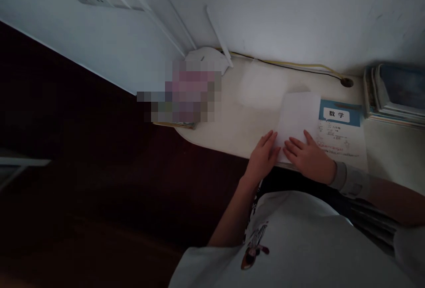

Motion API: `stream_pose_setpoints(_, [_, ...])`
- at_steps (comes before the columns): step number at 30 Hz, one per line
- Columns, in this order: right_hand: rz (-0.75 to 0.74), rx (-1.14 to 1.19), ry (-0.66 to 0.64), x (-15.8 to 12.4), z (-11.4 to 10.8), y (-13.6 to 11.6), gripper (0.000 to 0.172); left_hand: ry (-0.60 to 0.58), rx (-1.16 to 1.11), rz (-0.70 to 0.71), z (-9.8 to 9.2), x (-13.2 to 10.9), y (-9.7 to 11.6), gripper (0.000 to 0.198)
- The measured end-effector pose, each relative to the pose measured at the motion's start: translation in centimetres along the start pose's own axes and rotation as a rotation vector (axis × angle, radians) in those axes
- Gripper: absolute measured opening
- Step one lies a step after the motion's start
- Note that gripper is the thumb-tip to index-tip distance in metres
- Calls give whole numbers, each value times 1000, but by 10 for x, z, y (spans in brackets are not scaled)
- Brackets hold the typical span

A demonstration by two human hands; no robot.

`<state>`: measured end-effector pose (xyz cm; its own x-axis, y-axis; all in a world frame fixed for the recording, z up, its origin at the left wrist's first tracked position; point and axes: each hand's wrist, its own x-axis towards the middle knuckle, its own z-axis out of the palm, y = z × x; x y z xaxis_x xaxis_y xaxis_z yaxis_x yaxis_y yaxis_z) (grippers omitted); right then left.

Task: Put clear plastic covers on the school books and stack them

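Presently, the left hand (264, 157) touches the left edge of the white paper (298, 113) at the desk's (229, 124) near side; its grip cannot be determined. The right hand (307, 159) rests open upon the paper, left of a booklet (348, 140) and stacked books (395, 91).

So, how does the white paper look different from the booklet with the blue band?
The white paper is plain, with no marks I can make out; the booklet carries print and some red marks. The white paper is pale all over, while the booklet has its blue band across the top. Both lie on the desk, partly covered.
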<state>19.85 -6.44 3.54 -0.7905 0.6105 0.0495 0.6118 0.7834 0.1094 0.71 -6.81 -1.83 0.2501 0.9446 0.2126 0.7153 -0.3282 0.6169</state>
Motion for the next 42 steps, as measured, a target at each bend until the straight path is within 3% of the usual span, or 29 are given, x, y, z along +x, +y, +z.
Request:
stream_pose_setpoints(3, [93,-59,-45,6,3,-8,36,43,114,-40,3,-7,-1,44])
stream_pose_setpoints(8, [105,-110,1,12,15,-18,37,111,332,-137,9,-21,-7,48])
stream_pose_setpoints(18, [247,-200,-85,-2,-3,-20,36,171,245,-51,-2,-21,-19,32])
stream_pose_setpoints(25, [242,-206,-70,-4,4,-26,37,309,176,-77,4,-14,-18,26])
stream_pose_setpoints(28, [260,-169,-62,-1,7,-25,37,315,225,-101,3,-14,-17,26])
stream_pose_setpoints(33, [275,-167,-64,1,11,-25,36,151,328,-140,-12,1,-2,25])
stream_pose_setpoints(35, [267,-184,-55,0,12,-25,36,36,393,-147,-17,17,6,24])
stream_pose_setpoints(39, [263,-195,-48,-1,14,-25,36,-174,486,-132,-22,54,18,42])
stream_pose_setpoints(42, [273,-183,-48,-1,15,-25,35,-310,530,-119,-27,73,16,37])
